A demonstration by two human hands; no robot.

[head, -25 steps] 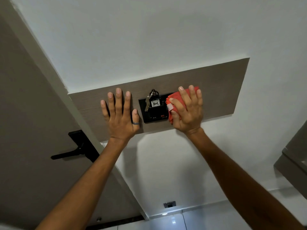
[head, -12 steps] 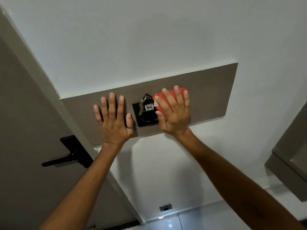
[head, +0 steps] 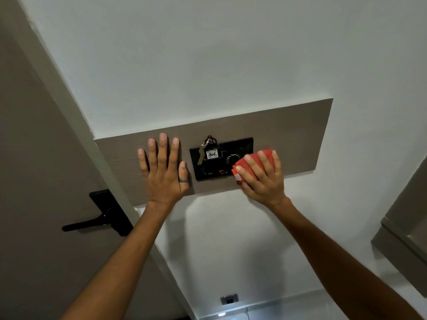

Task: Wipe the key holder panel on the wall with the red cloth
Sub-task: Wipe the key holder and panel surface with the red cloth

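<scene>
A brown wooden panel (head: 298,132) runs across the white wall. In its middle sits a black key holder plate (head: 235,146) with a dial, and a key bunch (head: 209,151) tagged 406 hangs from it. My right hand (head: 263,179) presses a folded red cloth (head: 251,159) flat against the plate's lower right corner and the panel beside it. My left hand (head: 164,172), with a ring on the thumb, lies flat and spread on the panel just left of the plate, holding nothing.
A brown door with a black lever handle (head: 101,215) stands at the left, right beside the panel's end. A grey cabinet edge (head: 402,245) juts in at the right. A small wall socket (head: 229,299) sits low near the floor.
My right hand has slid the cloth rightward and down off the middle of the black plate, uncovering the dial. The left hand has stayed flat on the panel.
</scene>
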